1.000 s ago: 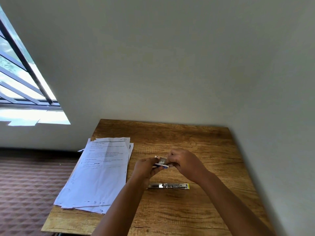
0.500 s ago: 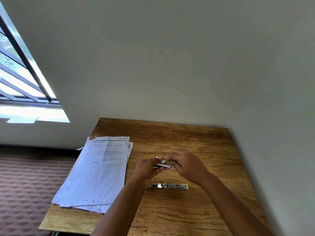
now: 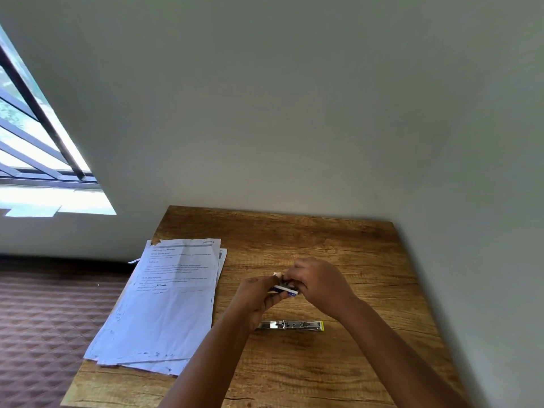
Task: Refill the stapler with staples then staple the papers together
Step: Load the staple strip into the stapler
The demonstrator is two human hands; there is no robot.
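Observation:
A small white and blue staple box [image 3: 285,288] is held above the middle of the wooden table [image 3: 338,363]. My left hand [image 3: 256,298] grips its left end from below. My right hand [image 3: 318,284] has its fingers on the box's top and right end, hiding most of it. Nearer to me on the table lies the metal stapler [image 3: 291,325], flat, with a yellow tip at its right end. A stack of white printed papers [image 3: 164,304] lies on the table's left side, overhanging its left edge.
The table stands in a corner with grey walls behind and to the right. A barred window [image 3: 35,136] is at the far left. Dark patterned floor [image 3: 44,319] shows left of the table.
Both hands stay together on the staple box, with only small finger shifts. The view has drifted slightly. The stapler and papers have not moved.

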